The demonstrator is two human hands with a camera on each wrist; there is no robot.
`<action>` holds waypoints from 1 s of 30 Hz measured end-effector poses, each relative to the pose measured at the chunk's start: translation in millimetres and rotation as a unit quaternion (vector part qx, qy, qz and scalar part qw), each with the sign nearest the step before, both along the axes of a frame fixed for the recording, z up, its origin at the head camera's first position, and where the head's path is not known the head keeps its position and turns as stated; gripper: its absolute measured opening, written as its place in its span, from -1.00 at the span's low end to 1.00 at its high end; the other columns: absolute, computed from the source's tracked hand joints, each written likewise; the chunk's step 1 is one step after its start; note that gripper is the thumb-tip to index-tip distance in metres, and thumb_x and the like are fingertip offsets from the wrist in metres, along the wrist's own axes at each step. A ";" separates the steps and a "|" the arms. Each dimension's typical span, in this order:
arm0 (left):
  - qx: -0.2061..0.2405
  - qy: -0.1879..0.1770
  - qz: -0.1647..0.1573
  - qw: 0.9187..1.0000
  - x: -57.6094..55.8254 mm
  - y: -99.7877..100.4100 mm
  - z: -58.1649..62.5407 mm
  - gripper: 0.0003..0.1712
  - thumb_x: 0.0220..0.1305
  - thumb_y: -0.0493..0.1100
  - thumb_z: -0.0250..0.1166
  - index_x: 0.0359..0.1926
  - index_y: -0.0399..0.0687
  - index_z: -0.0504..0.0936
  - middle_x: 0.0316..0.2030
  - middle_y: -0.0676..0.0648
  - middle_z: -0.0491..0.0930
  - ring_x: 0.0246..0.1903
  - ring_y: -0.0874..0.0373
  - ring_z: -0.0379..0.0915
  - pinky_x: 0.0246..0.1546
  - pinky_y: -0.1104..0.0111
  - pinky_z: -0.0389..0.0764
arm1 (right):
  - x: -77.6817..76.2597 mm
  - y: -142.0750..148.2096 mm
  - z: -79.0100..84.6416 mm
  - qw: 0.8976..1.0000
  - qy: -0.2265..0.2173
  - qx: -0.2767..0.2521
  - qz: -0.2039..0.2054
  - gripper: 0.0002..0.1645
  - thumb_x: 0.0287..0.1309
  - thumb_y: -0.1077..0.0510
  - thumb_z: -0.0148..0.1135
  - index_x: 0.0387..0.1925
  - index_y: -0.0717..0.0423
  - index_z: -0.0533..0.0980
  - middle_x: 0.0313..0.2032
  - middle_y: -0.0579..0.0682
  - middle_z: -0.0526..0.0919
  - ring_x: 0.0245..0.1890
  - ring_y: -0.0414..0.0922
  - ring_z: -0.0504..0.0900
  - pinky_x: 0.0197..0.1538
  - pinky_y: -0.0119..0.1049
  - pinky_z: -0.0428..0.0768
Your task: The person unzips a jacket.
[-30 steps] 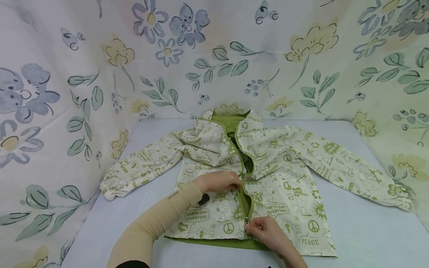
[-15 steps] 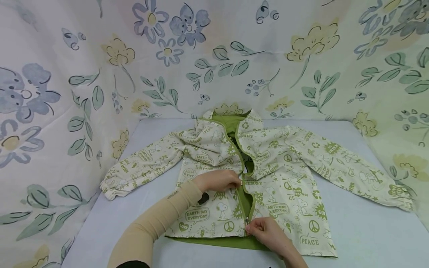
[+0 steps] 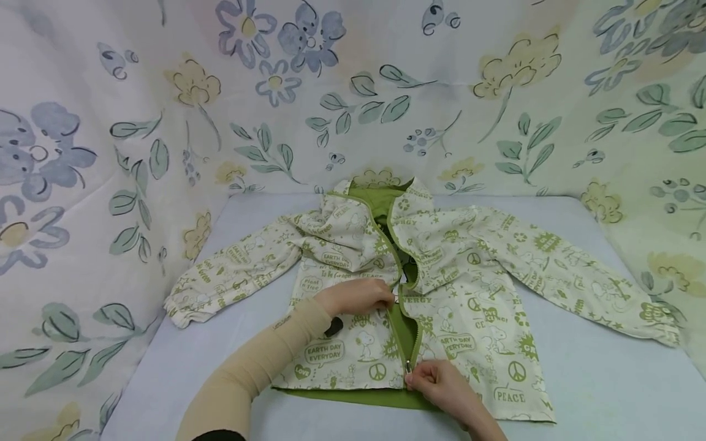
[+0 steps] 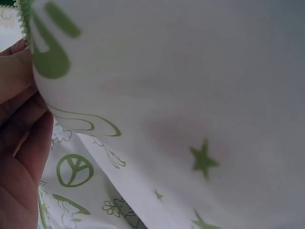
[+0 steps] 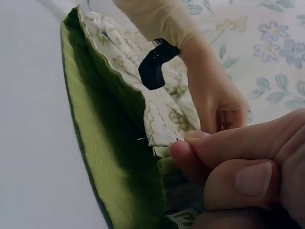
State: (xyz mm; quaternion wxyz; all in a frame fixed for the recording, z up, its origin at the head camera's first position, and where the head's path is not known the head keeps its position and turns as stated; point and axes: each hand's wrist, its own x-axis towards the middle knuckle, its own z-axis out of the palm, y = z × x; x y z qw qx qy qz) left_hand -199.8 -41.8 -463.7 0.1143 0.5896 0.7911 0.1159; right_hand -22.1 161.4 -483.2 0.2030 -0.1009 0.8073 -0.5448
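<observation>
A cream jacket [image 3: 474, 343] with green print and green lining lies spread on the table, front up, both sleeves out to the sides. Its green zipper [image 3: 417, 343] gapes from the collar down to a metal slider [image 3: 409, 367] near the hem. My left hand [image 3: 357, 296] pinches the left front edge about halfway down; in the left wrist view fingers [image 4: 24, 129] lie at the fabric beside the zipper teeth. At the bottom of the zipper, just below the slider, my right hand [image 3: 444, 386] pinches the end between thumb and forefinger, which hide it.
A white cloth [image 3: 618, 386] covers the table under the jacket. Floral curtains [image 3: 353, 104] hang behind and along both sides. The green lining [image 5: 90, 129] shows beyond the front hem. A dark wrist device [image 3: 334, 327] sits at my left wrist.
My left hand has shifted slightly left with the front edge, so the gap above the slider is a little wider. My right hand stays almost in place at the hem.
</observation>
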 end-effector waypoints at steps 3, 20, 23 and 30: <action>0.003 -0.001 0.006 1.000 1.4 -0.5 2.2 -0.87 0.25 -0.32 0.21 -0.28 0.00 0.61 -0.31 0.10 0.57 -0.27 0.33 0.43 -0.20 0.66 0.41 | 0.2 0.6 -0.3 1.000 -0.002 -0.007 0.005 -0.69 0.21 0.05 0.19 -0.53 0.16 0.62 -0.82 -0.19 0.23 -0.82 -0.35 0.06 -0.73 -0.52 0.08; 0.014 0.000 0.007 1.000 -1.0 -1.3 -2.8 -0.88 0.28 -0.31 0.18 -0.27 0.00 0.60 -0.31 0.10 0.57 -0.26 0.33 0.42 -0.18 0.66 0.39 | 3.4 2.9 -0.6 1.000 0.001 0.010 0.006 -0.72 0.26 0.17 0.13 -0.48 0.23 0.62 -0.82 -0.19 0.16 -0.83 -0.46 0.02 -0.71 -0.51 0.06; 0.017 -0.002 0.008 1.000 -1.2 -1.5 -4.0 -0.89 0.26 -0.31 0.20 -0.26 -0.01 0.60 -0.31 0.09 0.57 -0.26 0.32 0.42 -0.17 0.67 0.39 | 3.5 3.5 -0.6 1.000 -0.002 0.001 0.004 -0.73 0.24 0.14 0.15 -0.50 0.19 0.62 -0.82 -0.19 0.17 -0.83 -0.43 0.03 -0.72 -0.51 0.07; 0.020 0.002 0.008 1.000 -0.7 -1.6 -6.7 -0.90 0.27 -0.30 0.19 -0.25 -0.04 0.61 -0.30 0.09 0.57 -0.25 0.31 0.42 -0.15 0.67 0.38 | 5.9 2.3 -0.6 1.000 -0.007 -0.013 -0.012 -0.72 0.19 0.09 0.21 -0.52 0.18 0.61 -0.82 -0.19 0.21 -0.83 -0.39 0.06 -0.73 -0.52 0.06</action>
